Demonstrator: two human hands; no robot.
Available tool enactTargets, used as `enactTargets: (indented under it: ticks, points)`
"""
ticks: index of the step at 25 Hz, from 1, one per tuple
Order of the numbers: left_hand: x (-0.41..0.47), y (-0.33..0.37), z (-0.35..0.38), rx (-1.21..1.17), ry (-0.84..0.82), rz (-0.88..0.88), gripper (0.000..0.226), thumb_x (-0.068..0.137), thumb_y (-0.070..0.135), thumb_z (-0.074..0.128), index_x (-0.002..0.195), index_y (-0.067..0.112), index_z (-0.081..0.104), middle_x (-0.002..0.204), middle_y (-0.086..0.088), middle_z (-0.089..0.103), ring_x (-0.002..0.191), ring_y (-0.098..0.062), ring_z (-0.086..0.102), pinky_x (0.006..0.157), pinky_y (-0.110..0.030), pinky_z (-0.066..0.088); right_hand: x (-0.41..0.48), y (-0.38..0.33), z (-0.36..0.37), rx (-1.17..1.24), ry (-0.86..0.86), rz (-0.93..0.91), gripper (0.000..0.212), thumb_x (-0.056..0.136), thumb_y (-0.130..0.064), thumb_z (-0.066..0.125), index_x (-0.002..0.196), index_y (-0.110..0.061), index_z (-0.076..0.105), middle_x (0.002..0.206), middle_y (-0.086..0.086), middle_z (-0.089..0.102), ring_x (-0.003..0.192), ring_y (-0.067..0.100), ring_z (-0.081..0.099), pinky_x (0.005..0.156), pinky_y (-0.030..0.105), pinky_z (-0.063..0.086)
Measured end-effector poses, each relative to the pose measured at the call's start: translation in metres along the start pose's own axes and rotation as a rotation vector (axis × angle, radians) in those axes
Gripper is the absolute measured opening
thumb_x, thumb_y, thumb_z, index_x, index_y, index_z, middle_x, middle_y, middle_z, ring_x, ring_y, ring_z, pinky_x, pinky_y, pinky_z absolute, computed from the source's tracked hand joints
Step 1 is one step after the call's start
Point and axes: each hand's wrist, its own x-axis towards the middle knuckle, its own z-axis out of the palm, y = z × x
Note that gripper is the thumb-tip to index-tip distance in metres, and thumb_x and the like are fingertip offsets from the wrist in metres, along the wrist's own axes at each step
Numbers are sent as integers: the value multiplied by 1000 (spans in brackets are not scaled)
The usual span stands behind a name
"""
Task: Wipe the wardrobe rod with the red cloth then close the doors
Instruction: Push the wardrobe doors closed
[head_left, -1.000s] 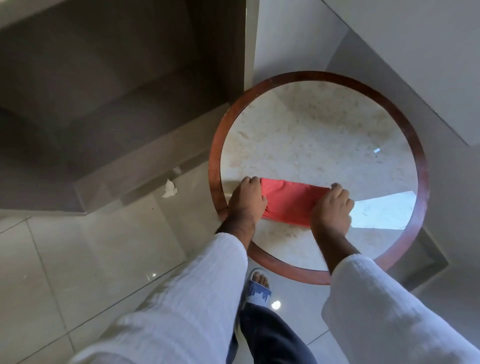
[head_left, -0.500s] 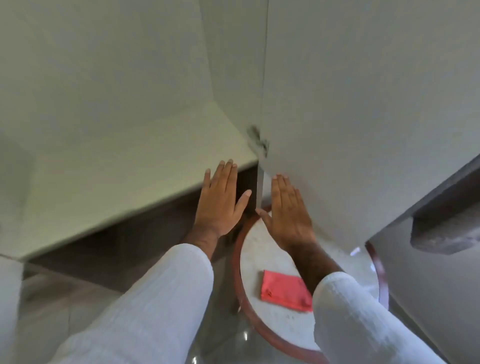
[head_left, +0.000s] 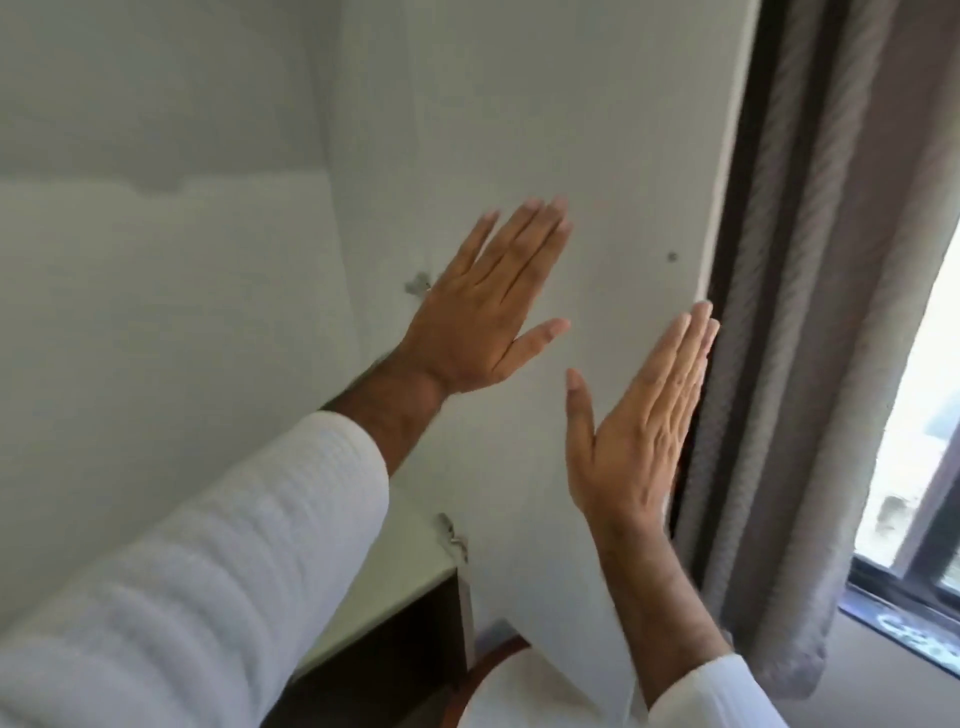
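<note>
Head view shows your left hand (head_left: 483, 306) and right hand (head_left: 639, 431) flat, fingers spread, holding nothing, against the white wardrobe doors (head_left: 545, 130); red cloth out of sight, so you're likely closing them, wiping apparently done.

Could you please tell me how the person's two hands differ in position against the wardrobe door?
The left hand sits higher, near the door's hinge side; the right hand is lower, at the edge beside the curtain. The left thumb splays rightward; the right thumb points up. Both are open, flat and empty.
</note>
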Motion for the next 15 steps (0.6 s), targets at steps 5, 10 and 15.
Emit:
enactTargets:
  ticks: [5, 10, 15]
  points:
    - [110, 28, -18, 106, 77, 389, 75, 111, 56, 27, 163, 1, 30, 171, -18, 32, 161, -33, 30, 130, -57, 26, 42, 26, -3, -15, -19, 197, 90, 107, -55, 44, 165, 1, 4, 177, 19, 1, 166, 32, -1, 135, 54, 12]
    - [142, 41, -2, 200, -27, 566, 81, 112, 61, 12, 164, 0, 22, 174, -18, 23, 164, -32, 21, 130, -60, 23, 49, 40, 0, 179, -122, 220, 83, 105, -58, 32, 168, -12, 5, 179, 3, 4, 166, 15, 1, 137, 47, 13]
    - [131, 26, -19, 239, 9, 639, 85, 109, 66, 16, 164, 2, 26, 173, -16, 30, 162, -31, 26, 131, -59, 25, 33, 18, -12, 343, -189, 222, 99, 94, -86, 25, 168, -26, 0, 178, -11, 2, 165, 6, 8, 135, 46, 24]
